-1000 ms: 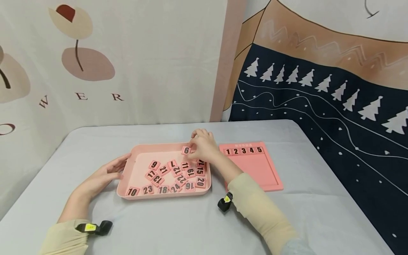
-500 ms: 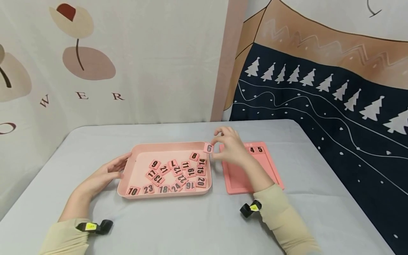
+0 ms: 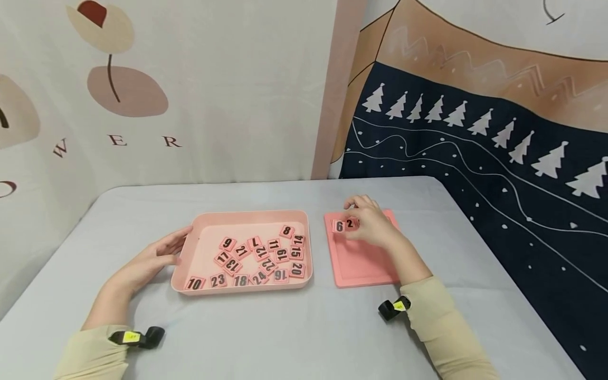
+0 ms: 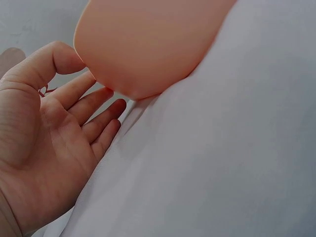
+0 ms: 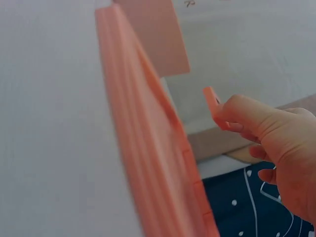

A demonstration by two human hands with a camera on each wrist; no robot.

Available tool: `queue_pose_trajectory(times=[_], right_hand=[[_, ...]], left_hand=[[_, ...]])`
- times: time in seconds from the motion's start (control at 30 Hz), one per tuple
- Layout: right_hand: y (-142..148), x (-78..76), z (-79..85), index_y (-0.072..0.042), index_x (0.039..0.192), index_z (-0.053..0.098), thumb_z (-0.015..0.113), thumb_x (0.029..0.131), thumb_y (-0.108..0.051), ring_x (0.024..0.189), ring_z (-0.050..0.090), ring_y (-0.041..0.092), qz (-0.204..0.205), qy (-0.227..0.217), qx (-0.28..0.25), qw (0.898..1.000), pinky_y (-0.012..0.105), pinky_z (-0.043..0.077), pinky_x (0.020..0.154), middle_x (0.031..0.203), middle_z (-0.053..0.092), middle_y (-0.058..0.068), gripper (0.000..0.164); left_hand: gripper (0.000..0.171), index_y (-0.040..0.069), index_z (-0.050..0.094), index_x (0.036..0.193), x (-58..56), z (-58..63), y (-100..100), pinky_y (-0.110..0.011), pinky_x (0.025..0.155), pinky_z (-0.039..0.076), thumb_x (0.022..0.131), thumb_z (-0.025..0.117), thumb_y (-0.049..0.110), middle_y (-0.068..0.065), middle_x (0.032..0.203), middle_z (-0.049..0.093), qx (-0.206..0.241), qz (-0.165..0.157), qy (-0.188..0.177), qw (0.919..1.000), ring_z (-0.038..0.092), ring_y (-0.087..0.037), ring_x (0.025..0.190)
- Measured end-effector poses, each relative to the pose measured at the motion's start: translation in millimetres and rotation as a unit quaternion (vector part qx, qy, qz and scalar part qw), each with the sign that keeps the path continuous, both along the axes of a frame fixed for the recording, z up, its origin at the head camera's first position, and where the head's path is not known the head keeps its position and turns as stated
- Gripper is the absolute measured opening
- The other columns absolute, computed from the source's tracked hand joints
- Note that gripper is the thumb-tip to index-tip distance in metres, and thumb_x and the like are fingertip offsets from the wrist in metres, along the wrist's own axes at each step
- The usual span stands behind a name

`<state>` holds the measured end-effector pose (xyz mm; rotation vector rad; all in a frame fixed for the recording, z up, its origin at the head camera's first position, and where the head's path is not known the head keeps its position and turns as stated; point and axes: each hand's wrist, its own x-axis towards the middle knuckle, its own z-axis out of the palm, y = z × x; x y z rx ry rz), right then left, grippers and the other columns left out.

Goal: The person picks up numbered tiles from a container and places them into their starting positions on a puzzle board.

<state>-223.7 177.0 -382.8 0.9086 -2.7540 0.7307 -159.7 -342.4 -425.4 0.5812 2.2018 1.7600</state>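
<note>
My right hand [image 3: 375, 227] pinches a pink number tile [image 3: 339, 226] marked 6 between thumb and fingers, over the upper left of the pink board [image 3: 363, 266]. In the right wrist view this tile [image 5: 211, 102] shows edge-on, above the board [image 5: 140, 123]. A tile marked 2 [image 3: 350, 224] shows beside it; the hand hides the other tiles of that row. At the left, my left hand [image 3: 147, 264] touches the end of the pale pink tray [image 3: 201, 237]. In the left wrist view its fingers [image 4: 84, 106] lie loosely extended, fingertips right at the tray's corner.
Several loose number tiles lie in the tray, among them 10 [image 3: 194, 284], 8 [image 3: 287, 231] and 20 [image 3: 297, 270]. A strip of grey-white tablecloth [image 3: 317, 264] separates tray and board. Patterned cloths [image 3: 237, 95] hang behind the table.
My right hand has lifted the 6 tile out of the tray and carried it right, over the board's top row. The left hand has stayed at the tray.
</note>
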Motion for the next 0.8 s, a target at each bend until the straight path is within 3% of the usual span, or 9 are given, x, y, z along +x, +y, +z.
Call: queue_pose_trajectory(times=[0.33,0.6,0.8], right_hand=[[4.7,-4.9,-12.2,-0.014,0.089,0.073,0.079,0.069,-0.012,0.109,0.042,0.022,0.003,-0.048,0.049,0.998,0.043,0.031,0.097,0.111,0.054,0.003,0.021],[5.3,-4.5,-14.6,-0.012,0.101,0.076,0.079,0.077,-0.015,0.107,0.044,0.022,0.013,-0.031,0.063,0.997,0.042,0.034,0.095,0.110,0.055,0.002,0.024],[5.3,-3.2,-14.4,-0.013,0.107,0.076,0.079,0.079,-0.019,0.106,0.044,0.020,0.008,-0.027,0.094,0.995,0.038,0.034,0.090,0.110,0.055,0.001,0.029]], left_hand=[[0.071,0.002,0.021,0.151,-0.2,1.0,-0.9,-0.010,0.095,0.032,0.088,0.052,-0.007,-0.008,0.157,0.022,-0.005,0.006,-0.003,1.0000,0.035,0.008,0.124],[0.071,0.002,0.021,0.151,1.1,2.9,0.3,-0.010,0.095,0.032,0.088,0.053,-0.005,-0.003,0.155,0.026,-0.007,0.008,-0.004,0.9999,0.036,0.008,0.124],[0.071,0.000,0.021,0.151,0.6,1.6,0.3,-0.010,0.096,0.032,0.088,0.052,-0.006,-0.006,0.155,0.025,-0.006,0.005,-0.003,1.0000,0.035,0.007,0.125]])
